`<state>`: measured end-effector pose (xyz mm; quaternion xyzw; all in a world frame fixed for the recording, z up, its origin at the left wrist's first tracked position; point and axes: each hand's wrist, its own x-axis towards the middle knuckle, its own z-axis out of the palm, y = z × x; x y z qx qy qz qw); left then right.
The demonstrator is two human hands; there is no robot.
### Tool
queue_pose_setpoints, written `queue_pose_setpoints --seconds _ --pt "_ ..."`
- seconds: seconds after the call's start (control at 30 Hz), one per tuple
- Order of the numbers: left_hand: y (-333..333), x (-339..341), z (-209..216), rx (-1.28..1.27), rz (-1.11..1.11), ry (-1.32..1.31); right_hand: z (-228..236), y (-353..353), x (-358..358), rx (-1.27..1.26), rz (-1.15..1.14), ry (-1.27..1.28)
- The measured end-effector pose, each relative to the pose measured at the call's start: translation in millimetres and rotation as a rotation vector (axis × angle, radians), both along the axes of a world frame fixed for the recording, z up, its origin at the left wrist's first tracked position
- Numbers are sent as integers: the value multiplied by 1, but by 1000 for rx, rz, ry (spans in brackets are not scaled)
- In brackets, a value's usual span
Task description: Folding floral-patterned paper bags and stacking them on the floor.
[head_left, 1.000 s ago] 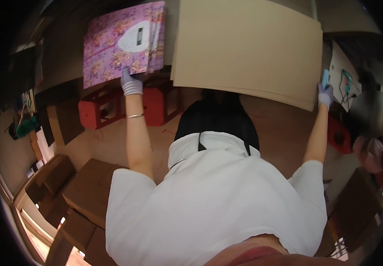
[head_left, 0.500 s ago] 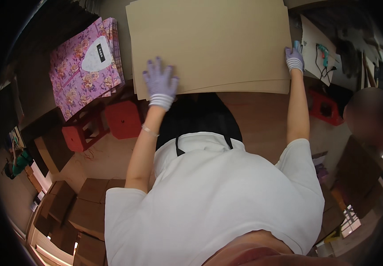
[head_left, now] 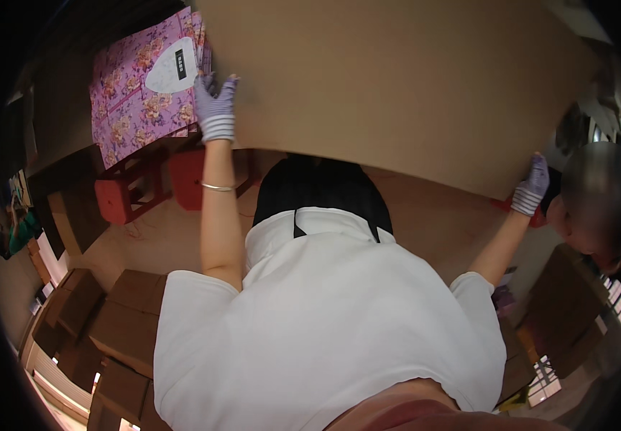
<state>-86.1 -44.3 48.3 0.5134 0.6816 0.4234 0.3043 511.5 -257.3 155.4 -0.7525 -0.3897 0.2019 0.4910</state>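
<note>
A large brown cardboard sheet (head_left: 397,86) spreads in front of me, its right side raised and its near edge slanting. My left hand (head_left: 215,115), in a purple glove with a white striped cuff, grips the sheet's left edge with the thumb toward the cardboard. The matching glove covers my right hand (head_left: 532,187), closed on the sheet's lower right corner area. Just beyond my left hand lies a stack of pink floral printed sheets (head_left: 141,93) with a white panel. Whatever lies under the cardboard is hidden.
Red plastic stools (head_left: 115,201) stand under the left side of the work surface. Brown cartons (head_left: 132,316) are piled at lower left, with more cartons (head_left: 562,302) at right. A person (head_left: 601,201) is close by on the right; another person (head_left: 23,233) is far left.
The cardboard has come up and toward the right, covering the tools there. My left hand went from lying spread on it to its left edge; my right hand moved right and nearer.
</note>
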Motion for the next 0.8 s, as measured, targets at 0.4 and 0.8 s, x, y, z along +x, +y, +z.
queue_pose_setpoints --seconds 0.4,0.8 --pt "-2 46 81 -6 -234 678 -6 102 -124 -219 309 -335" --pt "-37 169 -9 10 -546 884 -124 162 -294 -267 530 -930"
